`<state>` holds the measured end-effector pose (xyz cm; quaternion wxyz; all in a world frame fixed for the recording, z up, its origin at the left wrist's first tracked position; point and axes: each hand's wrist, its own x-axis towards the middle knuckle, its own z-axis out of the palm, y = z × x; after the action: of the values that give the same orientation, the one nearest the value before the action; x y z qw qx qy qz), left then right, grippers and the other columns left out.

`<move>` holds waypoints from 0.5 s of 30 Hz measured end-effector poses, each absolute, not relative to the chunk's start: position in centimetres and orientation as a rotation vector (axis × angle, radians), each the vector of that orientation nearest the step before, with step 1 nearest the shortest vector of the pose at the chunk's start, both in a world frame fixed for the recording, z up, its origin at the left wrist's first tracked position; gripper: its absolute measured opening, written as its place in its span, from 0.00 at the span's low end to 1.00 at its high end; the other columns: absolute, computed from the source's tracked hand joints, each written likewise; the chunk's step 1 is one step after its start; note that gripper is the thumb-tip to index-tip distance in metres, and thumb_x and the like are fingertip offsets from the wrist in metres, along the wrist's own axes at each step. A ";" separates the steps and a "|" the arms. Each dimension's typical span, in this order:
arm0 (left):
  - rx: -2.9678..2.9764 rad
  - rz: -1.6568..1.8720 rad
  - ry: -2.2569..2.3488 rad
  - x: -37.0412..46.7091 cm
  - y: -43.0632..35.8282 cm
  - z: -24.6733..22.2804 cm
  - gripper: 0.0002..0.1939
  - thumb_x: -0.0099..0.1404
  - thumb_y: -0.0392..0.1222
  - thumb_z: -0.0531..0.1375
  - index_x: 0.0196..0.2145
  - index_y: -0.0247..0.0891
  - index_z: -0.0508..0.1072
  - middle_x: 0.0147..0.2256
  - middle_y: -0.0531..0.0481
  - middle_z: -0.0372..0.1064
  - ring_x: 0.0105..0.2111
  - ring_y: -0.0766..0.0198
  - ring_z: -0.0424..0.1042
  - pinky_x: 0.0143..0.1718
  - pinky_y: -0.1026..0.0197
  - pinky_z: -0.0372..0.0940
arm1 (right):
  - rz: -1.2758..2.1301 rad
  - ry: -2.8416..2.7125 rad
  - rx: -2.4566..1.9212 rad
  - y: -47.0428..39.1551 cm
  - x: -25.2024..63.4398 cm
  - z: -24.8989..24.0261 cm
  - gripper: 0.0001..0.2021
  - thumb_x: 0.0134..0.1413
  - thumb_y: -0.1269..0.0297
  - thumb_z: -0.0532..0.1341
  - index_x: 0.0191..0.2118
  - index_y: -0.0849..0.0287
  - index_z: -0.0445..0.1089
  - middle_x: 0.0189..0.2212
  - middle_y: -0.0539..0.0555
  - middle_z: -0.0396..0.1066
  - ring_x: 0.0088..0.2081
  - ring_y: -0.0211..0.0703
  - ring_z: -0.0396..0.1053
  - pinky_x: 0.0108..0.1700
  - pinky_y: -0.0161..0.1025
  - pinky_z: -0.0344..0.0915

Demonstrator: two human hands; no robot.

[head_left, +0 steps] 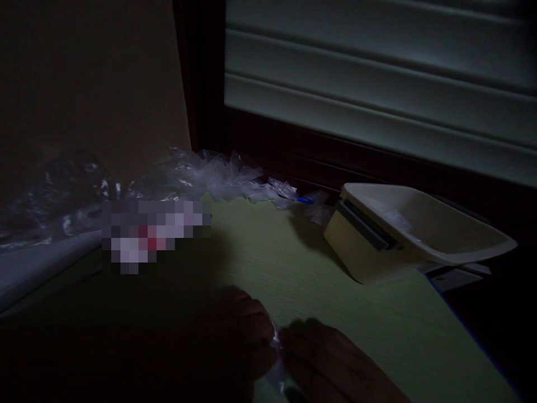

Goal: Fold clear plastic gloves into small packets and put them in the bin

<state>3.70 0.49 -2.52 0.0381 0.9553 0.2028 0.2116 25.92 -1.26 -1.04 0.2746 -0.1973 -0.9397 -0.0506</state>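
Note:
The view is dim. Near the bottom middle, my left hand (245,330) has its fingers curled in a pinch on a small clear plastic bag (277,378). From the right, my right hand (331,358) meets the same bag, fingers pressed together at its other edge. The bag shows as a thin shiny strip between the two hands, just over the green tabletop (251,246). Any contents of the bag are too dark to make out, and the thumbs are mostly hidden.
A cream plastic bin (377,260) with dark handles stands at the right, some clear plastic inside. Crumpled clear bags (218,176) line the table's back edge, with a small blue object (304,200) among them. A blurred-out patch (155,229) covers something at left. White slats rise behind.

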 end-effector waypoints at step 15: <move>2.846 0.655 0.615 3.4 0.6 -2.2 0.05 0.62 0.34 0.52 0.28 0.40 0.64 0.28 0.57 0.67 0.30 0.66 0.63 0.38 0.62 0.57 | -0.077 -2.534 -0.572 -1.8 26.6 -0.4 0.12 0.60 0.68 0.58 0.48 0.65 0.69 0.41 0.59 0.76 0.48 0.44 0.71 0.49 0.36 0.70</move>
<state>3.41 0.61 -2.19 0.0785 0.9507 0.2054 0.2187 26.62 -1.75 -0.38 0.2681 -0.2119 -0.9394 -0.0285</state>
